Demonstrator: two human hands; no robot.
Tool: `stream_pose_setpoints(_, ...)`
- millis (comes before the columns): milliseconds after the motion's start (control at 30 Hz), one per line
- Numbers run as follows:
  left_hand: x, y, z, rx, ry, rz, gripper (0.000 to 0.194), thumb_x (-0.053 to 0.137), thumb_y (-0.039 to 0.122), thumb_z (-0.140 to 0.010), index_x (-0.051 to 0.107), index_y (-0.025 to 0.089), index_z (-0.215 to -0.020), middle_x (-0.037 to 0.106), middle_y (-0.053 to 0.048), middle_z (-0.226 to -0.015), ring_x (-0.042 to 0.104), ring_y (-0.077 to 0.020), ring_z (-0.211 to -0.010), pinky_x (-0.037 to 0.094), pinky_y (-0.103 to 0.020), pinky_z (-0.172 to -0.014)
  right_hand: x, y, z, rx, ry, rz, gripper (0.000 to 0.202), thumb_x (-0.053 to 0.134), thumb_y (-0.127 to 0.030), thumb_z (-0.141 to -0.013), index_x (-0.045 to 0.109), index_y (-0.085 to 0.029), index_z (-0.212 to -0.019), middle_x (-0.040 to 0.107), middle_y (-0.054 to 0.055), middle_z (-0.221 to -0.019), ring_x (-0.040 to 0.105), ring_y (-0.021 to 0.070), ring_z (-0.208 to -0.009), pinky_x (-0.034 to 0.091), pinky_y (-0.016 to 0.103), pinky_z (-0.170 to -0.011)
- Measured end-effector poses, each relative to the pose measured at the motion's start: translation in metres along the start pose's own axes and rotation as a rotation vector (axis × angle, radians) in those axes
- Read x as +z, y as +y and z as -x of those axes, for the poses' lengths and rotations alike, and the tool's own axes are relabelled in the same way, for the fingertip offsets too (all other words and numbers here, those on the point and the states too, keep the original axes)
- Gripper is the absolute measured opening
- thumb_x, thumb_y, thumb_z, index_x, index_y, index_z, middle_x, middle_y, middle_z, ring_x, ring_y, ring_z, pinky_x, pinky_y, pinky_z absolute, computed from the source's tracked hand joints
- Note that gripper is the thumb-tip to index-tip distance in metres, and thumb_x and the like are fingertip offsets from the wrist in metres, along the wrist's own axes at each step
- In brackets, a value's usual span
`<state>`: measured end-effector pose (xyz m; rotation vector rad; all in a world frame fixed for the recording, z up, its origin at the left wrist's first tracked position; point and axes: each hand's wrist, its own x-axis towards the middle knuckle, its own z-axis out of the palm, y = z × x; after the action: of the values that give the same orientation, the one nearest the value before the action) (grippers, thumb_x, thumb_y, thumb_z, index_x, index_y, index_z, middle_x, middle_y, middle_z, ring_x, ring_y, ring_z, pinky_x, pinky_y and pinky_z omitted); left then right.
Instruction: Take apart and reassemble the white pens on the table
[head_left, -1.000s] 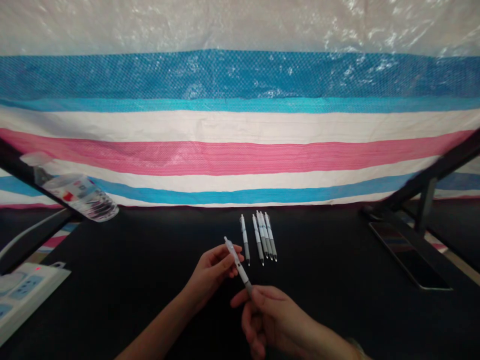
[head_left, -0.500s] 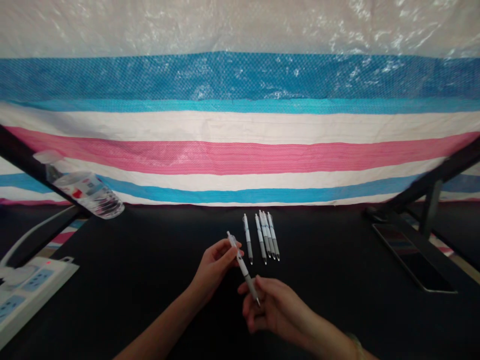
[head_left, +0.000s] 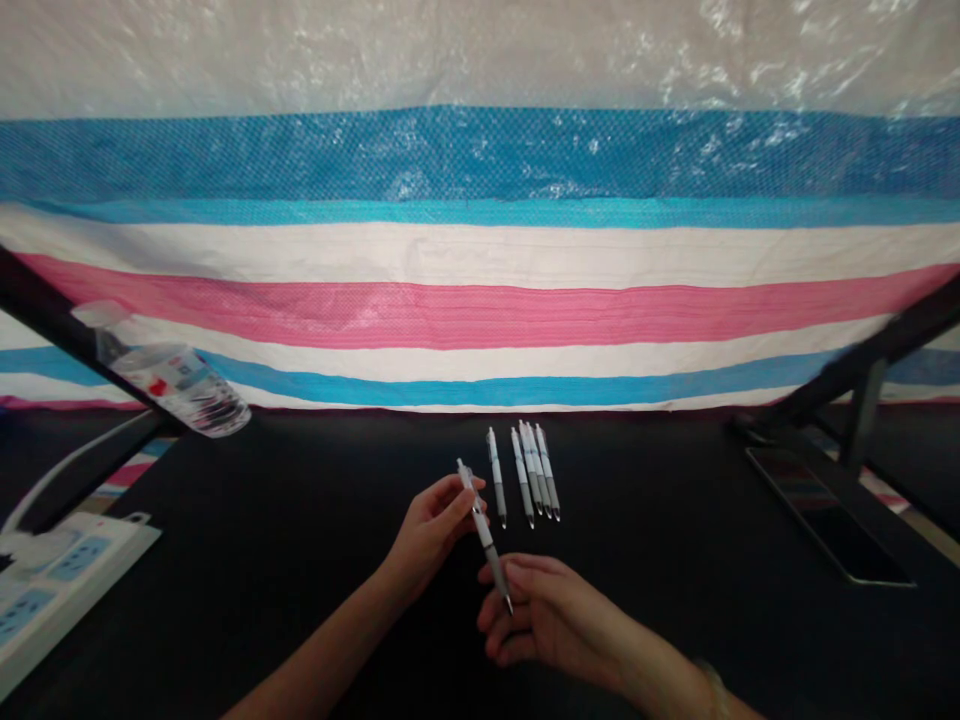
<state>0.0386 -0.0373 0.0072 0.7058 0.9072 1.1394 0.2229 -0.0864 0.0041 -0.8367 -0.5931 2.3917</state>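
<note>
The white pen [head_left: 480,520] tilts over the black table [head_left: 262,520], upper half pinched in the left hand [head_left: 431,530]! The right hand [head_left: 551,610] curls by its grey grip [head_left: 497,571], can't tell if it's grasping; more pens [head_left: 523,478] lie just beyond.

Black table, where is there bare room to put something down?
The black table has bare patches between the lying pens and the phone, and between the power strip and the left hand. It's crowded mid-table, where the held pen, right hand and lying pens sit close together.
</note>
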Motion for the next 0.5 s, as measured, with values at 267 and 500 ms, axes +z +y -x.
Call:
stream_pose_setpoints(267,0.0018,0.0020,0.0020,-0.007,-0.007,-0.014,0.033,0.085,0.037,-0.072,0.075,0.014,-0.094,0.067,-0.003,-0.075,0.061,-0.0151,-0.070,0.049,-0.028,-0.069,0.0014,-0.0018,0.0015,0.040,0.008,0.013,0.040,0.077,-0.042,-0.080,0.060,-0.011,-0.098,0.075,0.011,-0.081,0.073,0.0198,-0.071,0.051,0.031,-0.070)
stream_pose_setpoints(500,0.0010,0.0010,0.0017,0.012,-0.014,-0.037,0.034,0.085,0.038,-0.073,0.075,0.015,-0.094,0.067,-0.003,-0.074,0.060,-0.0152,-0.069,0.048,-0.028,-0.069,-0.0006,-0.0012,0.0004,0.035,-0.014,0.021,0.041,0.077,-0.043,-0.080,0.056,-0.013,-0.099,0.076,0.012,-0.084,0.075,0.0230,-0.075,0.050,0.031,-0.069)
